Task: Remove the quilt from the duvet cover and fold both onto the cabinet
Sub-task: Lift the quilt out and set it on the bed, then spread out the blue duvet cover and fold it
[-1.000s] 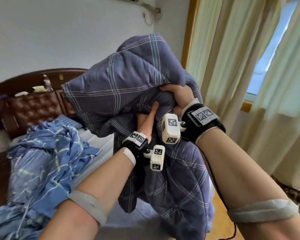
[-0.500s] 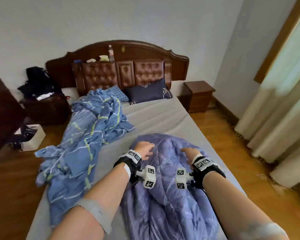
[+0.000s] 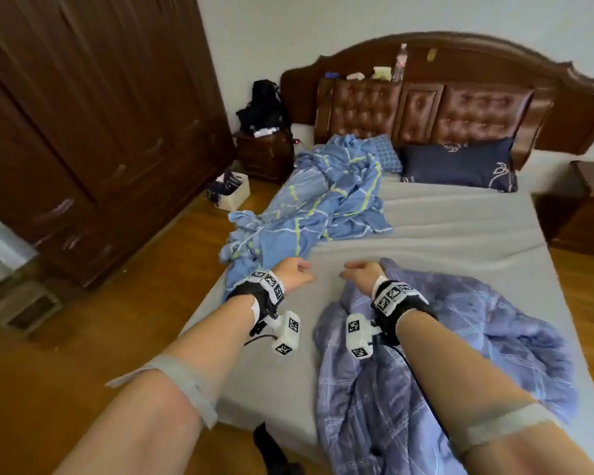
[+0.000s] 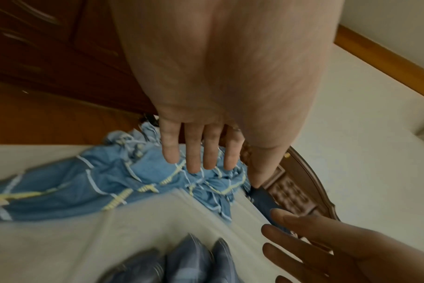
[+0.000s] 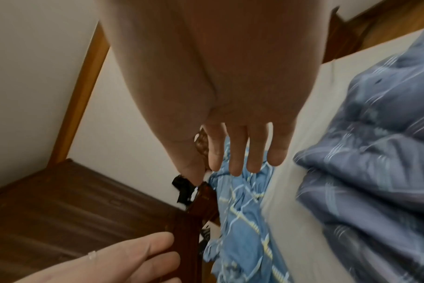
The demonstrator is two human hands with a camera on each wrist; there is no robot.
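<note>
Grey sheet is covering the big bed [image 3: 443, 234], and the bed is filling most of the head view. Dark brown wooden wardrobe [image 3: 93, 125] is standing tall on the left side of the room, on the shiny wooden floor. Next is the brown padded headboard [image 3: 474, 108], sitting at the far end of the bed.

The purple-blue checked quilt [image 3: 408, 389] is lying in a soft, bumpy heap on the near right part of the bed (some of it is hanging over the near edge). The light blue duvet cover with yellow and white lines [image 3: 316, 207] is lying crumpled on the far left side of the bed, and part of it is spilling over the left edge. The two are lying well apart, with bare grey sheet between them.

A dark blue pillow [image 3: 460, 168] is leaning against the headboard. A small brown wooden bedside cabinet [image 3: 266, 156] is standing to the left of the headboard, with black stuff piled on top.

The left hand [image 3: 294, 273] is hanging over the sheet near the duvet cover, fingers loose and holding nothing. The right hand [image 3: 362, 274] is hanging just over the top edge of the quilt, fingers also spread and holding nothing.
</note>
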